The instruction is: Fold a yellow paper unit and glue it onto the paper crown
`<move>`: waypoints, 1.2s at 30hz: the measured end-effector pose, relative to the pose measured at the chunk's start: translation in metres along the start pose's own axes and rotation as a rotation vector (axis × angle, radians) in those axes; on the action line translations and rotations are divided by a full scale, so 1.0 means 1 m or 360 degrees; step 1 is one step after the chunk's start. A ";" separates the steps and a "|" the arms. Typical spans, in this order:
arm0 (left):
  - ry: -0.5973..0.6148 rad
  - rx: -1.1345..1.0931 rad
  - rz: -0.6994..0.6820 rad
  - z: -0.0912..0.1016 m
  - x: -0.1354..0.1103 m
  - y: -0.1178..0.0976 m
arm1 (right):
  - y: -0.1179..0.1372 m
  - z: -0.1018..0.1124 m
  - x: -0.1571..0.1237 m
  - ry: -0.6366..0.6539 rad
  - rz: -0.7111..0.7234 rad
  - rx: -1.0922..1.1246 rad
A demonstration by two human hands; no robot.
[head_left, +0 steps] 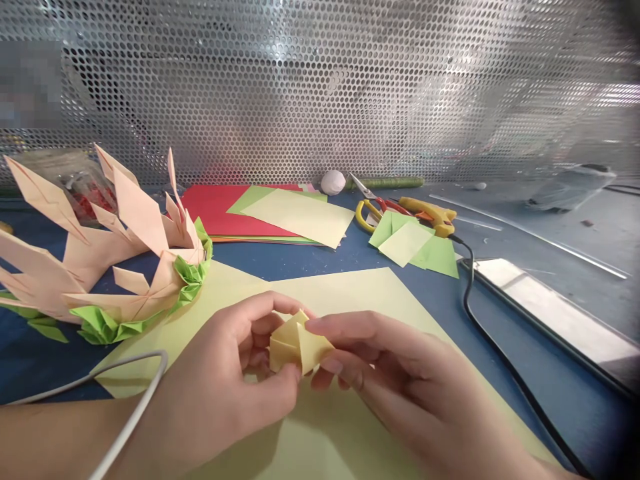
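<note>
A small folded piece of yellow paper [293,343] is held between my two hands over the middle of the table. My left hand [220,380] curls round its left side, thumb at the bottom edge and fingers behind. With thumb and index finger, my right hand [395,373] pinches its right corner. Large pale yellow sheets [370,293] lie flat under both hands. To the left stands a ring-shaped paper piece [140,220] with pink pointed petals and crumpled green paper [113,327] along its base.
Red paper [215,210] and green and cream sheets lie at the back. Scissors [367,193], a yellow-handled tool [430,215] with a black cord [470,300], and small green squares [440,257] sit right of them. A phone [555,313] lies at right. A white cable [135,413] crosses my left wrist. Perforated metal [300,87] stands behind.
</note>
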State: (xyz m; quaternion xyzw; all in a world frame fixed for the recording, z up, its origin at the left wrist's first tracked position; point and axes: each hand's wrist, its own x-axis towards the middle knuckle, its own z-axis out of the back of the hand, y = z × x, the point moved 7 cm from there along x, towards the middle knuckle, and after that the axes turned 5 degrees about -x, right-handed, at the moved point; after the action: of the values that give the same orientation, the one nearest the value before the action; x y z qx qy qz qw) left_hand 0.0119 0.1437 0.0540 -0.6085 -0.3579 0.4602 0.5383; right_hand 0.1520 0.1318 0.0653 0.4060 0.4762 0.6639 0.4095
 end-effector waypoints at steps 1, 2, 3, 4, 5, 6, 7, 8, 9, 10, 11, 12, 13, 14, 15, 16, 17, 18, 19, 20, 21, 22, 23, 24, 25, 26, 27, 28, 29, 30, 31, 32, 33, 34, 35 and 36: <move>0.0018 -0.0015 0.0000 -0.001 0.000 -0.001 | 0.001 0.000 0.000 0.0000 0.0001 -0.0028; 0.0037 -0.0027 0.0000 -0.002 -0.001 -0.001 | 0.002 0.000 0.001 -0.0001 0.0007 -0.0056; 0.0058 -0.0044 0.0005 -0.003 -0.002 -0.001 | 0.002 0.000 0.001 0.0005 0.0006 -0.0082; 0.0086 -0.0066 0.0011 -0.004 -0.002 -0.002 | 0.002 0.001 0.001 0.0008 0.0008 -0.0099; 0.0109 -0.0089 0.0021 -0.004 -0.003 -0.001 | 0.001 0.001 0.001 0.0015 0.0007 -0.0107; 0.0125 -0.0110 0.0036 -0.003 -0.003 -0.001 | 0.001 0.001 0.000 0.0022 0.0006 -0.0107; 0.0125 -0.0121 0.0054 -0.002 -0.004 0.000 | 0.000 0.001 0.000 0.0024 0.0004 -0.0103; 0.0127 -0.0119 0.0066 -0.001 -0.004 0.001 | 0.000 0.001 0.000 0.0026 0.0004 -0.0101; 0.0126 -0.0104 0.0078 0.000 -0.004 0.002 | 0.000 0.001 0.000 0.0027 0.0011 -0.0106; 0.0119 -0.0082 0.0084 0.001 -0.003 0.002 | 0.001 0.001 0.000 0.0021 0.0020 -0.0121; 0.0106 -0.0060 0.0084 0.002 -0.003 0.002 | 0.003 0.002 0.000 0.0013 0.0034 -0.0141; 0.0097 -0.0040 0.0079 0.003 -0.003 0.002 | 0.005 0.002 0.001 0.0006 0.0049 -0.0163; 0.0081 -0.0022 0.0079 0.003 -0.003 0.002 | 0.007 0.002 0.002 0.0008 0.0063 -0.0183; 0.0062 -0.0005 0.0079 0.004 -0.003 0.002 | 0.009 0.002 0.002 0.0015 0.0072 -0.0203; 0.0043 0.0013 0.0080 0.004 -0.002 0.002 | 0.011 0.002 0.003 0.0029 0.0074 -0.0218; 0.0024 0.0034 0.0083 0.004 -0.002 0.003 | 0.012 0.001 0.004 0.0054 0.0072 -0.0224; -0.0005 0.0057 0.0096 0.005 -0.002 0.004 | 0.012 0.000 0.005 0.0081 0.0052 -0.0220; -0.0030 0.0083 0.0102 0.006 -0.003 0.005 | 0.010 0.000 0.005 0.0104 0.0003 -0.0194; -0.0043 0.0106 0.0098 0.006 -0.002 0.005 | 0.008 -0.001 0.005 0.0119 -0.0062 -0.0138; -0.0043 0.0115 0.0085 0.006 -0.002 0.006 | 0.004 -0.002 0.005 0.0128 -0.0145 -0.0047; -0.0039 0.0109 0.0067 0.006 -0.002 0.006 | -0.001 -0.004 0.004 0.0140 -0.0237 0.0075; -0.0027 0.0089 0.0042 0.006 -0.002 0.006 | -0.006 -0.006 0.003 0.0149 -0.0327 0.0217; -0.0012 0.0056 0.0020 0.005 -0.002 0.006 | -0.009 -0.008 0.003 0.0155 -0.0401 0.0370; -0.0012 0.0018 0.0004 0.005 -0.002 0.005 | -0.012 -0.009 0.002 0.0151 -0.0451 0.0515; -0.0014 -0.0015 0.0001 0.005 -0.002 0.005 | -0.014 -0.011 0.003 0.0146 -0.0478 0.0639; -0.0018 -0.0032 0.0001 0.005 -0.002 0.005 | -0.015 -0.012 0.003 0.0140 -0.0481 0.0736; -0.0012 -0.0037 0.0009 0.004 -0.003 0.005 | -0.015 -0.013 0.004 0.0134 -0.0476 0.0795; 0.0004 -0.0030 0.0027 0.003 -0.003 0.004 | -0.016 -0.013 0.005 0.0138 -0.0474 0.0822; 0.0027 -0.0014 0.0048 0.002 -0.004 0.004 | -0.016 -0.014 0.005 0.0159 -0.0475 0.0825; 0.0056 0.0005 0.0069 0.000 -0.004 0.003 | -0.016 -0.015 0.005 0.0189 -0.0480 0.0821; 0.0087 0.0030 0.0082 -0.001 -0.005 0.002 | -0.017 -0.017 0.005 0.0216 -0.0491 0.0816; 0.0111 0.0056 0.0087 -0.003 -0.006 0.001 | -0.017 -0.018 0.004 0.0236 -0.0502 0.0816; 0.0135 0.0085 0.0085 -0.004 -0.006 0.000 | -0.017 -0.018 0.004 0.0246 -0.0502 0.0826; 0.0142 0.0114 0.0079 -0.004 -0.007 -0.001 | -0.016 -0.019 0.003 0.0247 -0.0493 0.0841; 0.0152 0.0139 0.0073 -0.005 -0.007 -0.002 | -0.015 -0.019 0.003 0.0249 -0.0488 0.0849; 0.0154 0.0171 0.0077 -0.005 -0.008 -0.002 | -0.015 -0.019 0.002 0.0244 -0.0489 0.0855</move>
State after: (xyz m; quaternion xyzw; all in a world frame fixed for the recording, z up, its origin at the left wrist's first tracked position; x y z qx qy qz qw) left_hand 0.0147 0.1351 0.0571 -0.6089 -0.2914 0.4616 0.5756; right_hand 0.1357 0.1308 0.0474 0.3717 0.7197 0.4734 0.3462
